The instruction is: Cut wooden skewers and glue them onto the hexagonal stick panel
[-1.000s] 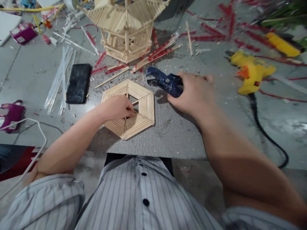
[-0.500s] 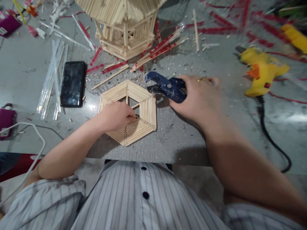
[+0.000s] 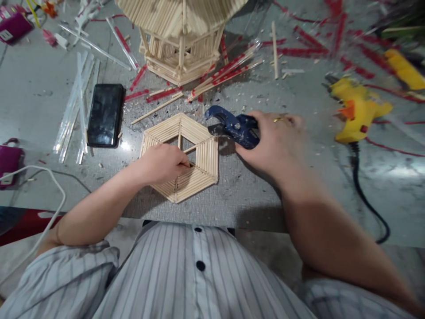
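A flat hexagon of wooden sticks (image 3: 199, 144) lies on the grey table in front of me. My left hand (image 3: 163, 163) rests on its near-left part, fingers pinched on a thin wooden stick (image 3: 194, 147) that crosses the open middle. My right hand (image 3: 277, 144) is closed round the handles of dark blue cutting pliers (image 3: 230, 126), whose jaws point left at the hexagon's right corner.
A tall stick-built tower (image 3: 181, 40) stands behind the hexagon. A black phone (image 3: 106, 114) and clear glue sticks (image 3: 78, 106) lie to the left. Red-wrapped sticks (image 3: 226, 71) are scattered at the back. A yellow glue gun (image 3: 357, 110) with a black cord lies right; purple objects lie far left.
The view has shifted a little. My left hand stays pinched on the stick in the hexagon's middle, and my right hand with the pliers has edged slightly nearer the hexagon.
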### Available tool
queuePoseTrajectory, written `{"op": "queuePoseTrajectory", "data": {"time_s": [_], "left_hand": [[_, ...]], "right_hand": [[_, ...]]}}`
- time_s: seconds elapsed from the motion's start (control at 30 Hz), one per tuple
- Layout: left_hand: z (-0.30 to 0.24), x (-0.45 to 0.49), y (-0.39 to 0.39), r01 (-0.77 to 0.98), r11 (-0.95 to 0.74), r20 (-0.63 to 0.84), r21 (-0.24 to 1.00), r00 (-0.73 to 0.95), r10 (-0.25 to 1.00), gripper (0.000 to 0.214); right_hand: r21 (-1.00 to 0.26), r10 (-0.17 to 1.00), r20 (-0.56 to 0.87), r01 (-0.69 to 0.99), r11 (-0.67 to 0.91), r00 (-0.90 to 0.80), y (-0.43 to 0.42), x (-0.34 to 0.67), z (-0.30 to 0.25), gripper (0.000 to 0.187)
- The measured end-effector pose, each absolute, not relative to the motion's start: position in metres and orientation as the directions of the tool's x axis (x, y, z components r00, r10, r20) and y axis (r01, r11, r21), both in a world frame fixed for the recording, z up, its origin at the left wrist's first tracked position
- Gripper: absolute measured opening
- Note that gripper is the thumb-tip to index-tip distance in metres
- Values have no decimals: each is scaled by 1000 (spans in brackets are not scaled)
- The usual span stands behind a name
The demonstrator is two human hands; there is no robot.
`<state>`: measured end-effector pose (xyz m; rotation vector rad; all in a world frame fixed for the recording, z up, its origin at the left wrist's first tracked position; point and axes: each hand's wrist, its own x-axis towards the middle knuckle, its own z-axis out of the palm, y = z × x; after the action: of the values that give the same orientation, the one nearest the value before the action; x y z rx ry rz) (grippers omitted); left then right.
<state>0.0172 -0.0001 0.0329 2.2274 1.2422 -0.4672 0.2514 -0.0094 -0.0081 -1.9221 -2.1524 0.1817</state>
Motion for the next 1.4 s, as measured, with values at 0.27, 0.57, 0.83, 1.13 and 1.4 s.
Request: {"op": "queuePoseTrajectory", "data": {"time_s": [0.27,0.57,0.83,1.13,1.4], "left_hand": [[32,18,-1,857,-427,-514,287,515,687,35],[32,17,-1,861,-404,-496,309,509,704,31],[23,14,-2,792,-342,-343,506,548,763,21],[6,10,-4,433,-494,255,754,500,828,15],[-1,8,0,361,-630,437,688,487,756,22]], "right_hand": [[-242,989,111,962,126,-102,-10,252,-9,50],[-207,983,139,967,148,-121,-7,255,-16,51],[-222,959,220,949,225,-176,-11,251,-13,47],[-226,926,211,906,358,-314,-18,241,-9,49],[-247,909,223,882,402,-352,-21,236,-9,46]]}}
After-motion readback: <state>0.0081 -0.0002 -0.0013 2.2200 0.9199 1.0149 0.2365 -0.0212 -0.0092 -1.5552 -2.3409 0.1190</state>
